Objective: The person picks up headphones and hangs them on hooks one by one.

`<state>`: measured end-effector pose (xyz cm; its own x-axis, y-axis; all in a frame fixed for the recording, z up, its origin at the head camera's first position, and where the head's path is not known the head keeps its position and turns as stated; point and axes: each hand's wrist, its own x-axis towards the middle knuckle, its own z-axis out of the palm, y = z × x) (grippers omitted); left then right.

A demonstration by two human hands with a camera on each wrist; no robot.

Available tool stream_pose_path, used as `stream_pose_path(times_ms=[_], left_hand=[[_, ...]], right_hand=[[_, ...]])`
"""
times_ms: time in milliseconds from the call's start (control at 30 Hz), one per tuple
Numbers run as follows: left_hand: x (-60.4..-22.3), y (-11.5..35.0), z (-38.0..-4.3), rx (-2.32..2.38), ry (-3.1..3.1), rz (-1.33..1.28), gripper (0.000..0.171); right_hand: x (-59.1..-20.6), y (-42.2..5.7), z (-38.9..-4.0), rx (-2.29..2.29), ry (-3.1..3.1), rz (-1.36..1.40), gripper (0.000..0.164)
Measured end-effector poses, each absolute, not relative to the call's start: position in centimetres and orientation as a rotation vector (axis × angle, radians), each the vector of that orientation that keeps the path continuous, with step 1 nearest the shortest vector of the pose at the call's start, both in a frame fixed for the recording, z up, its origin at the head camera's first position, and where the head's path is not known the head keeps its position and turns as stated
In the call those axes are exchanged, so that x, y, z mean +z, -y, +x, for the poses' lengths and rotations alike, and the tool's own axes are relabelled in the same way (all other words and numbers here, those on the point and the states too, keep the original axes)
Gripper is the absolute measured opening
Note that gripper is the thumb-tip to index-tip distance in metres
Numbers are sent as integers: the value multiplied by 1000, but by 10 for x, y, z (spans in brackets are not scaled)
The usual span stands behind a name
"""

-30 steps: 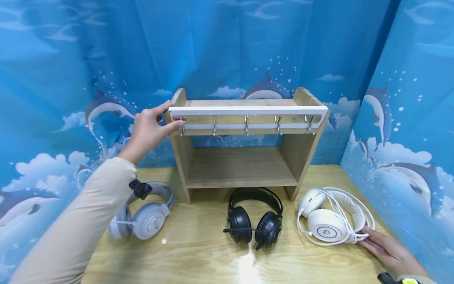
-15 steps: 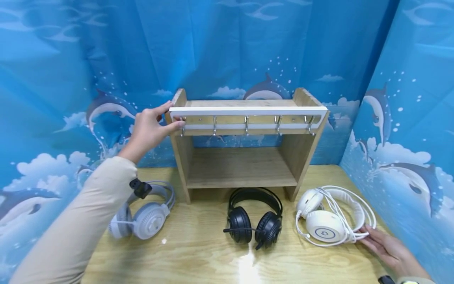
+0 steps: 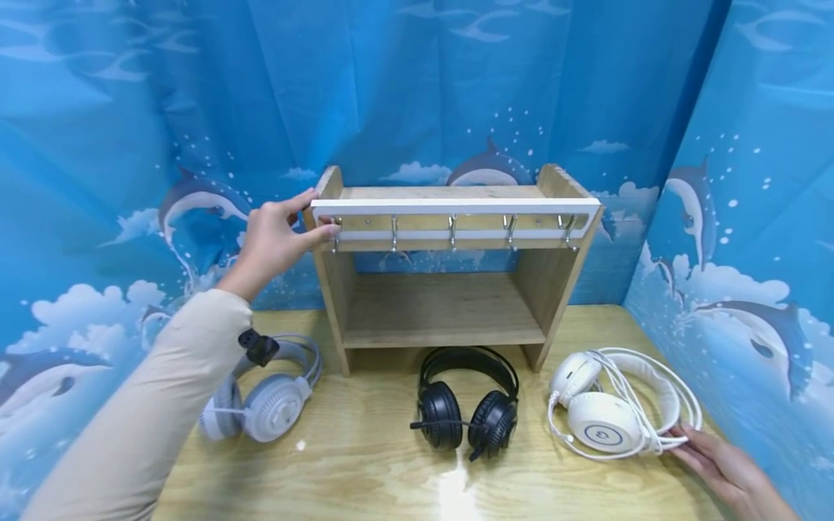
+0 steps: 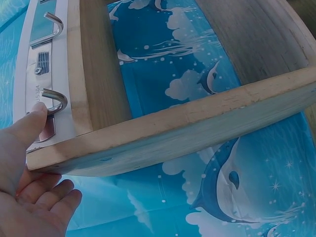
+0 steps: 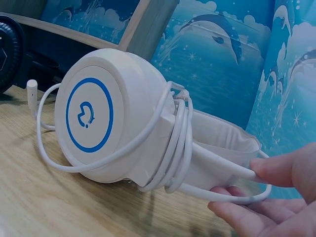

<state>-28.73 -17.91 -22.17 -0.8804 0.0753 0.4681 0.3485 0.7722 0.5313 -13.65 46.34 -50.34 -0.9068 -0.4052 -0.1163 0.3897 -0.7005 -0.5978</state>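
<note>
My left hand (image 3: 274, 242) grips the left front corner of a wooden shelf unit (image 3: 443, 311). Its thumb presses by the end hook (image 4: 55, 101) of a white hook rail (image 3: 456, 208), while the other fingers lie against the side panel's outer face. At the right, my right hand (image 3: 719, 463) pinches the looped white cable (image 5: 224, 165) of a white headset (image 3: 606, 427), thumb above and fingers below. The headset's ear cups face forward, and its padded headband (image 5: 222, 133) lies behind them. Whether the headset is lifted off the table cannot be told.
A black headset (image 3: 465, 420) lies in front of the shelf unit. A grey-white headset (image 3: 270, 405) lies at the left, partly behind my left sleeve (image 3: 150, 391). The wooden table (image 3: 365, 470) meets blue dolphin-print curtains (image 3: 417, 87) at the back and right.
My right hand and the white headset have shifted slightly to the right, with the cable loop drawn further out. My left hand keeps its hold on the shelf corner.
</note>
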Motion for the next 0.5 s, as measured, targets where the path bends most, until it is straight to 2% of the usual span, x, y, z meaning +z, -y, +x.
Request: stream_pose_path(times_ms=[167, 367, 500], left_hand=[[-222, 179, -287, -891, 2542, -326, 75], [-223, 179, -287, -895, 2543, -322, 74], [-222, 179, -287, -903, 2533, -322, 75]], right_hand=[[-504, -466, -133, -2556, -832, -107, 41], [-499, -465, -127, -2563, -957, -35, 43], [-494, -462, -128, -2600, -983, -154, 47]])
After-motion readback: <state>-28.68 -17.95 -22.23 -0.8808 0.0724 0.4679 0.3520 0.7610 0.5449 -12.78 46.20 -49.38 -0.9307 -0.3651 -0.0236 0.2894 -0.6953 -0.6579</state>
